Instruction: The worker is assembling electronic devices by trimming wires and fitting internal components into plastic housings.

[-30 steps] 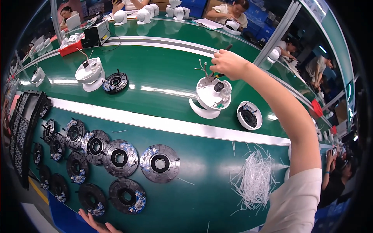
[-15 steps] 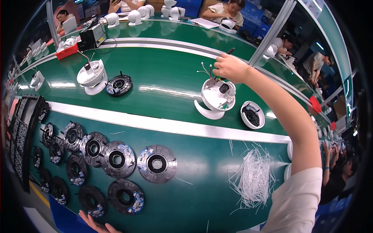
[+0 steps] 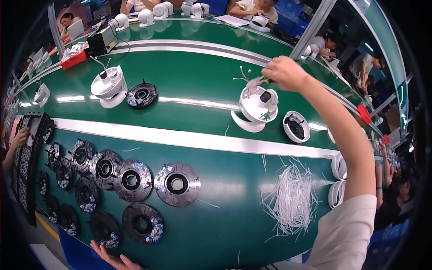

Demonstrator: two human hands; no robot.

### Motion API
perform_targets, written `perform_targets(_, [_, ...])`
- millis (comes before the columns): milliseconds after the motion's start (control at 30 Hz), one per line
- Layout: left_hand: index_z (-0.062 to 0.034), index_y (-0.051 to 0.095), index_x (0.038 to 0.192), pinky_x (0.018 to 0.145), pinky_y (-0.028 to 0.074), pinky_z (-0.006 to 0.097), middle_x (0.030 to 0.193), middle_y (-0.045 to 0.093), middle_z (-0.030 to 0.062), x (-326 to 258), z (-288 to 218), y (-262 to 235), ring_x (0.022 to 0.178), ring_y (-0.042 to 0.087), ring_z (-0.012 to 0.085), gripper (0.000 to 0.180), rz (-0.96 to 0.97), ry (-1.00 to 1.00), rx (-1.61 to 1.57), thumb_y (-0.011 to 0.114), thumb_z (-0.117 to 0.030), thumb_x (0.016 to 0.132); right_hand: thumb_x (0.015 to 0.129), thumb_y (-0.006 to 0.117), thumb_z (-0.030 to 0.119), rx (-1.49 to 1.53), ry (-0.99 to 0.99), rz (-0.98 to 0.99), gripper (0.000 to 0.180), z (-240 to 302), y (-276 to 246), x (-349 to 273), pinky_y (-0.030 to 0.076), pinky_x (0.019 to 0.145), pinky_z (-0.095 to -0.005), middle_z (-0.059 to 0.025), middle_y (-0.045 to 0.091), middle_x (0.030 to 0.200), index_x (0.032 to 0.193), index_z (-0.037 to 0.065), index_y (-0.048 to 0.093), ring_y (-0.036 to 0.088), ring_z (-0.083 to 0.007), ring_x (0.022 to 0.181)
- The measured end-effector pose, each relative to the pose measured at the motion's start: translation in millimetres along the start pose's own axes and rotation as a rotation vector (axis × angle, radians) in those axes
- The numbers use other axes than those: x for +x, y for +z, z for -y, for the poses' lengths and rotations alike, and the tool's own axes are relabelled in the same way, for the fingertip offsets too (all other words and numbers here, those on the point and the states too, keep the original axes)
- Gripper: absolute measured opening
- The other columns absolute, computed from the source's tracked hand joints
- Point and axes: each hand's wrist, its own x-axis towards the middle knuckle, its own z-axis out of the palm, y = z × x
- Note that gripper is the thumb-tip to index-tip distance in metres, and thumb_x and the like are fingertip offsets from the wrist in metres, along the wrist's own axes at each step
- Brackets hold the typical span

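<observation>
My right hand (image 3: 288,72) reaches far across the green belt, shut on a small hand tool (image 3: 257,81). The tool's tip meets the thin wires (image 3: 243,72) that stick up from a white round housing (image 3: 257,105). A white cap with a dark inside (image 3: 296,127) lies just right of that housing. My left hand (image 3: 110,258) rests at the near table edge, fingers apart and holding nothing. It lies beside a black round disc with a small circuit board (image 3: 143,223). Several more such discs (image 3: 177,183) are laid out in rows.
A loose pile of white cable ties (image 3: 291,200) lies under my right arm, white rings (image 3: 337,166) beside it. A second white housing (image 3: 108,85) and a black disc (image 3: 141,95) sit farther left on the belt. Another person's hand (image 3: 18,137) touches a black tray (image 3: 27,153).
The two housings on the belt have drifted slightly to the right, and my right hand has followed, staying at the wires. My left hand has kept its place.
</observation>
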Motion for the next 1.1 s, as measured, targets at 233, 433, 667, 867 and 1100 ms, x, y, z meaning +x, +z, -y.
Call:
perform_targets(233, [0.0007,0.026,0.129,0.104,0.011,0.045,0.138,0.020,0.0201,2.0,9.4,-3.4,0.129,0.017,0.0351,0.048,-0.017,0.076,-0.086,0.037,-0.016,0.085,0.056,0.070,0.009,0.023,0.024,-0.313,0.036,27.4,-51.2,6.8,0.041,0.074,-0.0328,-0.0047,0.055,0.082,0.088,0.007,0.054,0.051,-0.0220,0.080])
perform_targets(433, [0.0016,0.025,0.129,0.104,0.010,0.044,0.138,0.019,0.0211,2.0,6.4,0.5,0.130,0.014,0.0351,0.049,0.037,0.061,-0.082,0.037,-0.013,0.084,0.058,0.068,0.010,0.059,0.000,-0.114,0.026,64.2,-47.3,46.9,0.042,0.072,-0.0318,-0.0056,0.056,0.080,0.081,0.006,0.056,0.053,-0.0220,0.082])
perform_targets(667, [0.0004,0.024,0.130,0.104,0.011,0.044,0.139,0.019,0.0197,1.7,8.2,-3.1,0.129,0.015,0.0344,0.049,-0.036,0.045,-0.141,0.037,-0.012,0.084,0.057,0.059,0.002,0.632,0.484,0.410,0.026,138.6,-2.3,41.5,0.049,0.069,-0.0379,-0.0199,0.059,0.081,0.083,0.000,0.056,0.059,-0.0331,0.079])
perform_targets(867, [0.0000,0.024,0.130,0.104,0.012,0.045,0.138,0.019,0.0198,1.8,4.4,1.8,0.129,0.017,0.0348,0.049,-0.007,0.078,-0.151,0.037,-0.012,0.084,0.058,0.057,0.000,0.640,0.651,0.373,0.033,154.4,35.0,-3.3,0.048,0.070,-0.0395,-0.0188,0.059,0.080,0.091,0.001,0.055,0.057,-0.0342,0.081])
perform_targets(1100, [0.0008,0.023,0.130,0.103,0.011,0.047,0.138,0.017,0.0232,-2.4,7.5,0.2,0.129,0.015,0.0378,0.051,-0.033,0.041,-0.165,0.038,-0.015,0.083,0.057,0.060,0.007,0.641,0.589,0.411,0.028,149.5,40.8,-12.8,0.048,0.070,-0.0394,-0.0177,0.060,0.079,0.085,0.004,0.059,0.058,-0.0332,0.079])
